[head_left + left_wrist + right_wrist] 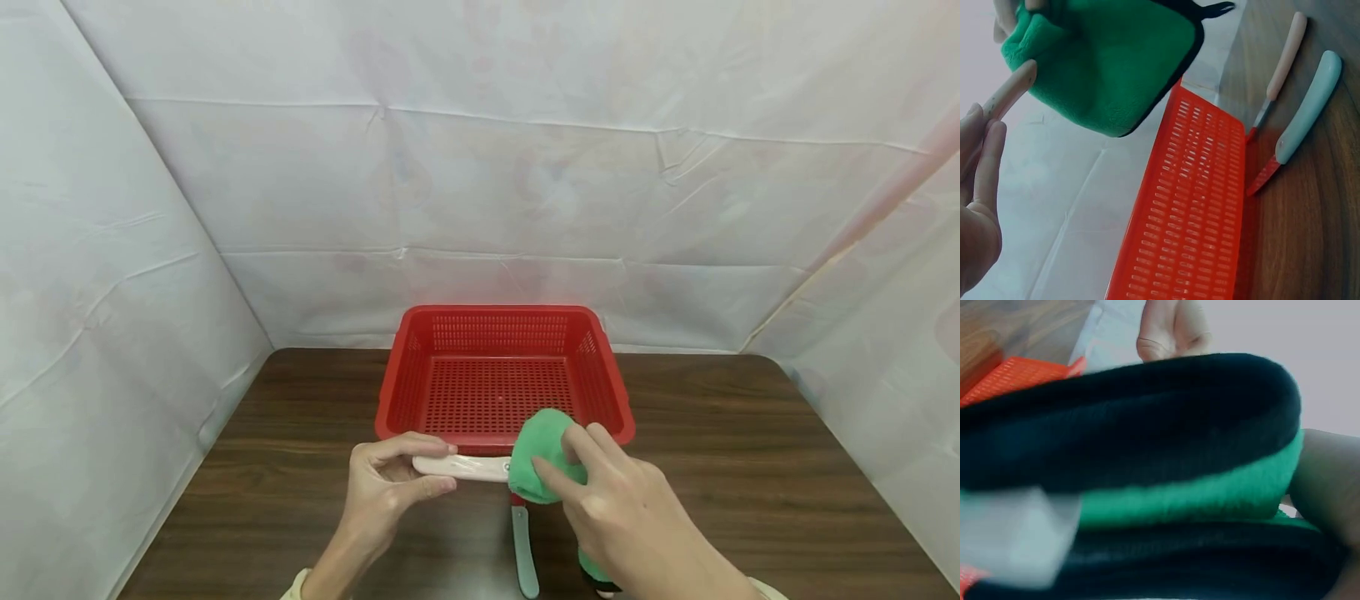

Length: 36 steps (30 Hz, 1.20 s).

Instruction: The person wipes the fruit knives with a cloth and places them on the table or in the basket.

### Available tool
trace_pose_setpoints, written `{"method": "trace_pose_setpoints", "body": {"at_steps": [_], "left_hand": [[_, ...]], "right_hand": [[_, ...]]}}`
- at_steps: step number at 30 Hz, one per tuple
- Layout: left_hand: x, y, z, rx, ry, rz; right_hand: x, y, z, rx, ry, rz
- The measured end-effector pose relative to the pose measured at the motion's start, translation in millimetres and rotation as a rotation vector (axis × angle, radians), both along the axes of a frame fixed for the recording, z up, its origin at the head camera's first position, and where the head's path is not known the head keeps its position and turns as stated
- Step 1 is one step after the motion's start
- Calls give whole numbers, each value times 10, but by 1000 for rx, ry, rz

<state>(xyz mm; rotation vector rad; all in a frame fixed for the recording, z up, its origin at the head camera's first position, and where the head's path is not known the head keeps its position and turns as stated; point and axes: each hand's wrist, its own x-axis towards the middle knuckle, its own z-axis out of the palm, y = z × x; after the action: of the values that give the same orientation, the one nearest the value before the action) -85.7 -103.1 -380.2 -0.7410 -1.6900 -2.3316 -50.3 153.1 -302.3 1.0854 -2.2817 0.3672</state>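
Note:
In the head view my left hand (375,492) holds a knife by its whitish handle (472,468), pinched between fingers and thumb. The handle points sideways, and a green cloth (542,450) hides the blade. My right hand (618,492) grips that cloth around the blade, thumb and fingers pressing from either side. Its dark edging shows in the left wrist view, where the cloth (1122,69) hangs broad with a small black loop at a corner. Close up, the folded cloth (1191,500) fills most of the right wrist view, a blurred white tag on it.
Behind both hands stands a red perforated basket (498,392) on the dark wooden table (697,417). Before it lies a knife with a pale green handle (1311,103) and a red blade (1264,175). Alongside is another with a pinkish handle (1288,56). White sheeting (495,183) surrounds the table.

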Motion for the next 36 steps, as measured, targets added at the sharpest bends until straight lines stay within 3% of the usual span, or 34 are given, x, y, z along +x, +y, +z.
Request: {"method": "trace_pose_setpoints", "body": {"at_steps": [7, 12, 20, 27, 36], "left_hand": [[-12, -50, -27, 41, 31, -19], [-10, -97, -38, 46, 2, -10], [-42, -148, -31, 2, -4, 11], [-53, -131, -30, -18, -13, 9], [-58, -85, -38, -54, -54, 38]], "right_hand": [[9, 72, -61, 13, 3, -34], [-9, 176, -108, 3, 5, -66], [-14, 327, -116, -103, 0, -125], [-65, 299, 26, -200, 112, -91], [-102, 103, 126, -132, 121, -32]]}}
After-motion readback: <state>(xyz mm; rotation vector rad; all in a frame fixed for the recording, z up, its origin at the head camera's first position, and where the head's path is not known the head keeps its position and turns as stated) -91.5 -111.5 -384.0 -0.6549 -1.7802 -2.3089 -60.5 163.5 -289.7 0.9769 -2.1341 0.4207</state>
